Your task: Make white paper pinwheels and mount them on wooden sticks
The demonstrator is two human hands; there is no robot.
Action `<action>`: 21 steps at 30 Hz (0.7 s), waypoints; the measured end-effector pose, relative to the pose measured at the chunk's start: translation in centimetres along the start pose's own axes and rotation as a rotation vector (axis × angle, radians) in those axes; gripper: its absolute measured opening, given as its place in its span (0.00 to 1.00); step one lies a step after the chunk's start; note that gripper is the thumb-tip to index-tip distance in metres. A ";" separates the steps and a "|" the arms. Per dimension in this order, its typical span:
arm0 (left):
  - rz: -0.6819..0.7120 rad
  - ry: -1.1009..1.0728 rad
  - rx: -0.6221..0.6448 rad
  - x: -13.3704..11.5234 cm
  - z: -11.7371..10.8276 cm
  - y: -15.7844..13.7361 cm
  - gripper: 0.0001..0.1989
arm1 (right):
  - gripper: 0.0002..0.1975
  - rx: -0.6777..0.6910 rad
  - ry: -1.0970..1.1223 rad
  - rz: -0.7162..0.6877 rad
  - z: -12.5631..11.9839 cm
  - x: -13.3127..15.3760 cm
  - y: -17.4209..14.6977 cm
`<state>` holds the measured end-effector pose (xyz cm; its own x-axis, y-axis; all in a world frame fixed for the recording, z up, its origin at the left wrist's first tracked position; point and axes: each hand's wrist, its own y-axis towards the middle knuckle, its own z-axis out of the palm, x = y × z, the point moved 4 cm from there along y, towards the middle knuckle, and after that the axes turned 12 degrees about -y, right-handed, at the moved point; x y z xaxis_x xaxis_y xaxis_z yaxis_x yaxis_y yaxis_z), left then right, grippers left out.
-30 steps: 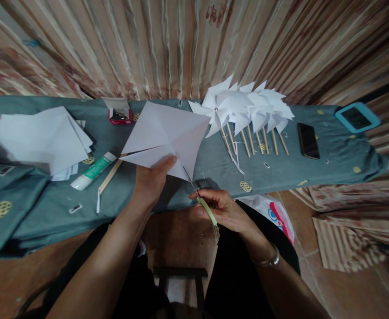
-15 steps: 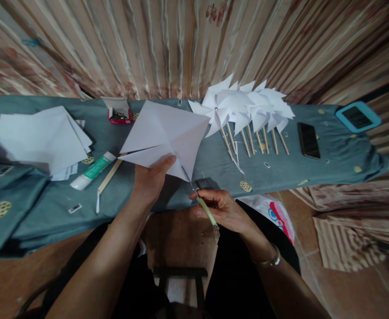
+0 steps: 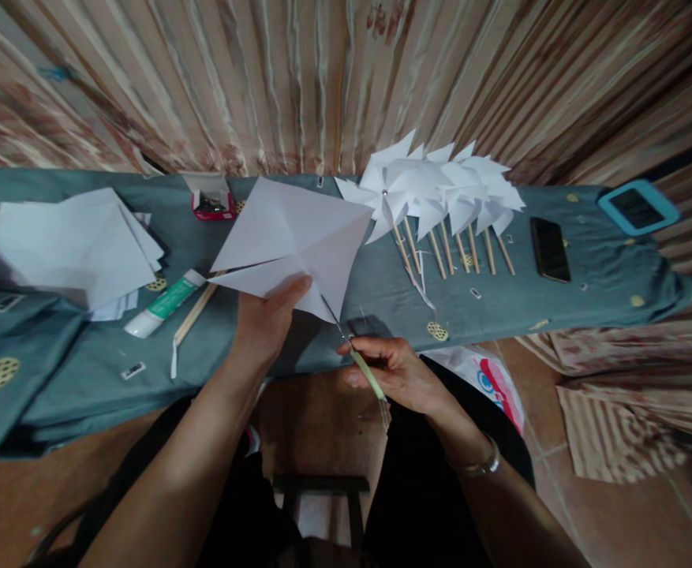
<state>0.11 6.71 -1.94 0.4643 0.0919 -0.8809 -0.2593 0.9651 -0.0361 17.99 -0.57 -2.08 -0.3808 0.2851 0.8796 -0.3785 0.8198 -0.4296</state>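
Note:
A square sheet of white paper [image 3: 298, 225], crossed by diagonal creases, is raised over the table. One slit runs in from its left corner. My left hand [image 3: 267, 319] grips the near edge, thumb on top and fingers underneath. In my right hand [image 3: 396, 371] are scissors [image 3: 368, 372] with a pale green handle, seen nearly edge-on. Their metal blades meet the paper at its near corner, to the right of my left thumb. How far the blades are parted is hard to see.
Paper pinwheels [image 3: 440, 189] on sticks lie right of the sheet, then a phone [image 3: 550, 249] and a blue-framed device [image 3: 638, 207]. To the left are stacked paper [image 3: 67, 244], a glue tube [image 3: 165, 304], wooden sticks [image 3: 195, 315] and an open red box [image 3: 212, 207].
The paper and my left hand have shifted very slightly left. The scissors stay at the near corner, with hardly any visible movement.

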 end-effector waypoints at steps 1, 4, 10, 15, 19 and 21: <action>-0.008 0.000 -0.003 0.0 0.0 0.0 0.14 | 0.21 0.003 0.005 0.000 0.0 -0.1 0.0; -0.004 0.023 -0.018 -0.1 -0.1 0.0 0.15 | 0.21 -0.001 0.007 -0.004 0.0 -0.1 0.0; -0.025 0.093 -0.003 -0.3 0.2 -0.4 0.16 | 0.20 -0.023 -0.022 -0.043 -0.1 0.1 0.0; -0.048 0.089 0.015 -0.2 0.4 -0.7 0.15 | 0.19 -0.027 -0.029 -0.043 -0.2 0.0 0.0; -0.033 0.114 0.006 -0.1 0.2 -0.6 0.17 | 0.19 -0.021 -0.013 -0.043 -0.1 -0.1 0.0; -0.028 0.093 0.008 0.0 0.2 -0.5 0.18 | 0.19 -0.030 -0.015 -0.052 -0.1 -0.1 0.0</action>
<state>0.39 6.24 -1.86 0.3909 0.0421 -0.9195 -0.2408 0.9688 -0.0580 18.13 -0.55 -2.19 -0.3737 0.2350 0.8973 -0.3727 0.8478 -0.3772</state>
